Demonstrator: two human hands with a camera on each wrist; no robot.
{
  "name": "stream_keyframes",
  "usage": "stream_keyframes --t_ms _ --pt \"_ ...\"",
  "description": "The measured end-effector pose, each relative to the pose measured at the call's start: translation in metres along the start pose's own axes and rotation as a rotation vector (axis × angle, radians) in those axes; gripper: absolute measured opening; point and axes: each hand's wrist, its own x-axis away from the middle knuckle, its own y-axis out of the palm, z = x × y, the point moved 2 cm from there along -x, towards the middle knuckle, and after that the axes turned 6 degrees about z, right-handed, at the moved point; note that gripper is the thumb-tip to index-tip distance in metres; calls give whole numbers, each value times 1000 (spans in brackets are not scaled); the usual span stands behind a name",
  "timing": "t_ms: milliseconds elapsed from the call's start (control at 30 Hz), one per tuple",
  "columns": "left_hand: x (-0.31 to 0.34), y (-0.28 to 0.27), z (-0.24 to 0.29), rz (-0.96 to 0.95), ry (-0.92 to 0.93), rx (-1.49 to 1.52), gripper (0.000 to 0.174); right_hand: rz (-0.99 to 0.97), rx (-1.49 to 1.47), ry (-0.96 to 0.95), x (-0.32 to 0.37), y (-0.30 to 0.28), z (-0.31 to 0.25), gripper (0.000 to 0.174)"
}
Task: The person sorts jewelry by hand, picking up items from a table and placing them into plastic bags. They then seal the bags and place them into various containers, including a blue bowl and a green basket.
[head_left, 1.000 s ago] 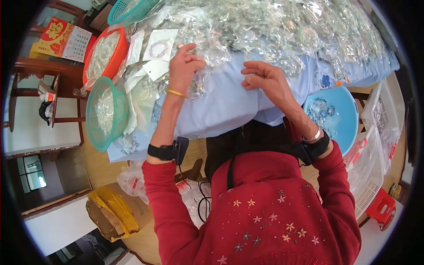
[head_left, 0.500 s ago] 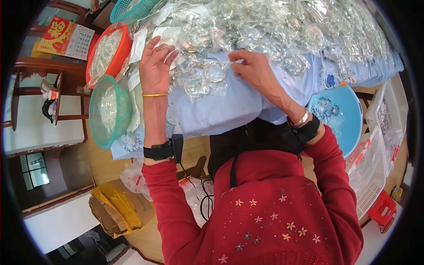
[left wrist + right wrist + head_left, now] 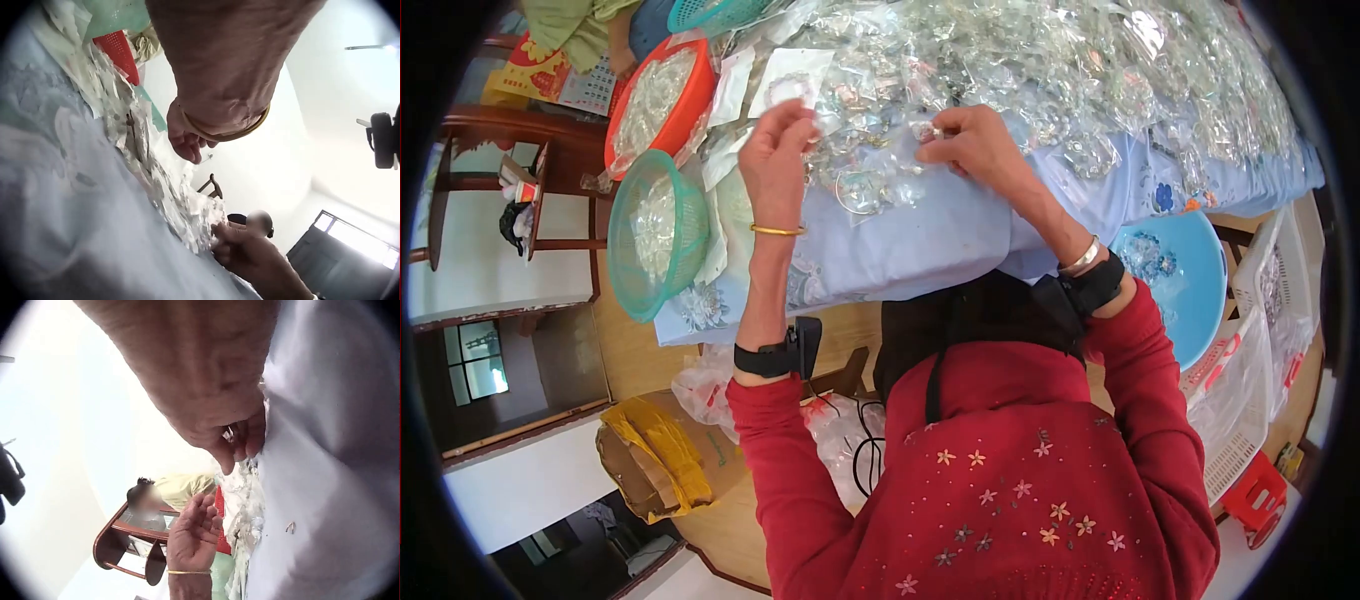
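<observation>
In the head view my left hand (image 3: 775, 160) hovers over the left part of the table, its fingers loosely bent with nothing visible between them. My right hand (image 3: 982, 150) pinches a clear plastic packet (image 3: 903, 152) between thumb and fingers at the edge of the packet pile. Something shiny shows between the fingers of that right hand (image 3: 240, 434) in the right wrist view. A clear packet with a ring-shaped bracelet (image 3: 860, 192) lies on the blue cloth between both hands. A white card with a bracelet (image 3: 792, 75) lies just beyond my left fingertips.
A large pile of clear packets (image 3: 1040, 70) covers the table's far side. Left stand a green basket (image 3: 662, 290) and a red basket (image 3: 703, 85). A blue basin (image 3: 1190, 345) sits low at right. Another person (image 3: 565, 30) is at the upper left.
The right hand has moved left to the pile's edge. My left hand swung left, then came back slightly. Bracelet packets now lie on formerly bare cloth. Another person has come into view.
</observation>
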Motion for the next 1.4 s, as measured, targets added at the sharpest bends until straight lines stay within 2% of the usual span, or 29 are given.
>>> stream_keyframes --t_ms 67,100,200,333,500,600,733,1033,1133,1300,1400 --pt "17 11 11 -177 -336 230 27 -110 -405 271 -1 -1 8 24" --pt "23 15 12 -181 -337 231 27 -106 -404 274 1 -2 8 24" --pt "35 30 11 -386 -449 166 23 -121 -687 276 9 -3 6 18" --pt "34 34 7 -502 -434 48 19 -90 -832 331 17 -7 10 20" --pt "31 36 11 -471 -448 180 19 -65 -896 331 24 -16 9 25" --pt "28 41 12 -286 -523 457 18 36 -980 328 28 -21 8 23" --pt "36 51 16 -352 -586 478 16 74 -980 353 31 -23 13 24" --pt "47 69 3 -432 -522 334 12 112 -1084 368 42 -23 12 30" --pt "46 69 2 -449 -533 326 8 -10 -1013 339 44 -31 13 30" --pt "47 68 4 -436 -521 318 12 -34 -998 302 41 -36 13 28" --pt "45 66 2 -480 -469 254 14 73 -815 312 35 -36 13 23"
